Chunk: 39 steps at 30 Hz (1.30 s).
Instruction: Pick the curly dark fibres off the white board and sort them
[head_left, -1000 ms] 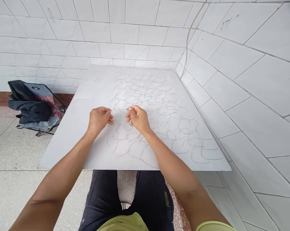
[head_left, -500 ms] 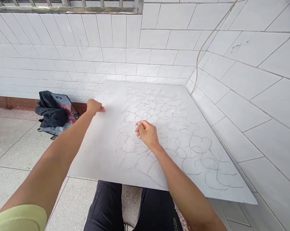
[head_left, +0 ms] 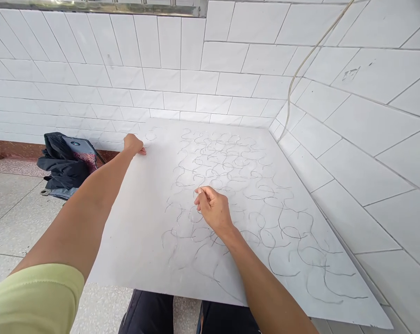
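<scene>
A large pale board (head_left: pixel 133 222) lies over my knees, reaching to the tiled corner. Many thin, dark, curved strands (head_left: pixel 227 162) are spread across it; whether they are hair, thread or wire I cannot tell. At the board's far left edge, my left hand (head_left: pixel 135 144) is closed with its fingers pointing down, close to a faint looped strand (head_left: pixel 150 135). My right hand (head_left: pixel 214 206) hovers over the middle of the board, thumb and index finger pinched together. Anything inside either hand is too small to make out.
Dark cloth and a bag (head_left: pixel 68 160) sit on the floor left of the board. White tiled walls (head_left: pixel 175 79) rise behind and to the right. A pale cable (head_left: pixel 293 79) hangs in the corner. Metal window framing (head_left: pixel 126 8) crosses the top left.
My view has tipped and shifted, so the board appears larger and lower. My left hand sits slightly farther up and left along the board's edge. The right hand keeps its pinch over the strands.
</scene>
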{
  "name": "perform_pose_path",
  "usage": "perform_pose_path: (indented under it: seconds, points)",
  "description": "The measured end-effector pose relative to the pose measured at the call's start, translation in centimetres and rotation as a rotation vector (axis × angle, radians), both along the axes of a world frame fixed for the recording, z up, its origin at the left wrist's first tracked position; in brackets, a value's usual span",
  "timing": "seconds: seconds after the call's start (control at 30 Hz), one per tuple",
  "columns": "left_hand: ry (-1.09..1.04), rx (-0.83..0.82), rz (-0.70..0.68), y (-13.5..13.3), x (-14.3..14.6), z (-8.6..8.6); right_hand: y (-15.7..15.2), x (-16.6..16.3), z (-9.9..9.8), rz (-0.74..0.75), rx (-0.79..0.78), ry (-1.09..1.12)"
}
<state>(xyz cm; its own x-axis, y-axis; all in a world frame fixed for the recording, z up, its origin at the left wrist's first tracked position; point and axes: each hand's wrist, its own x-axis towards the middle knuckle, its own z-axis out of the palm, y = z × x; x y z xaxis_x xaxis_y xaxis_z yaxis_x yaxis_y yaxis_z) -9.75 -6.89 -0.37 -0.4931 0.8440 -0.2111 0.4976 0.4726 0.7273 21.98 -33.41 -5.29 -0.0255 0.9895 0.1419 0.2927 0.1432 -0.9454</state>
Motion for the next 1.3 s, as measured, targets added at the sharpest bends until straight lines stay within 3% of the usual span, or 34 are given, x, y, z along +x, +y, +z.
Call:
perform_pose_path:
  seconds: [0.23,0.37,0.53,0.73,0.9,1.0,1.13,1.2,1.3]
  points:
    - [0.076,0.042,-0.038,-0.1,0.4,0.2,0.0,0.0,-0.2,0.006,0.024,-0.018]
    - [0.068,0.091,-0.004,-1.7,0.4,0.2,0.0,0.0,-0.1,0.006,0.037,-0.017]
    - [0.068,0.198,-0.06,-6.9,2.3,-0.3,-0.2,-0.1,0.2,0.012,0.058,-0.021]
    - [-0.019,0.24,-0.294,-14.5,7.7,-2.3,-0.1,-0.1,0.1,-0.001,0.064,-0.026]
    - [-0.027,0.252,-0.314,-17.0,9.5,-4.3,0.3,0.5,0.5,-0.115,0.056,-0.032]
    - [-0.002,0.297,-0.286,-17.2,9.3,-5.1,-0.2,1.0,1.9,-0.18,0.015,-0.056]
    - [0.012,0.326,-0.302,-17.1,9.0,-5.5,-0.7,0.9,5.6,-0.083,0.03,-0.222]
    - [0.015,0.322,-0.318,-16.9,9.0,-5.5,0.4,0.6,7.6,-0.053,0.133,-0.353]
    - [0.023,0.315,-0.332,-16.6,9.1,-5.5,4.8,0.0,9.5,-0.083,0.219,-0.542]
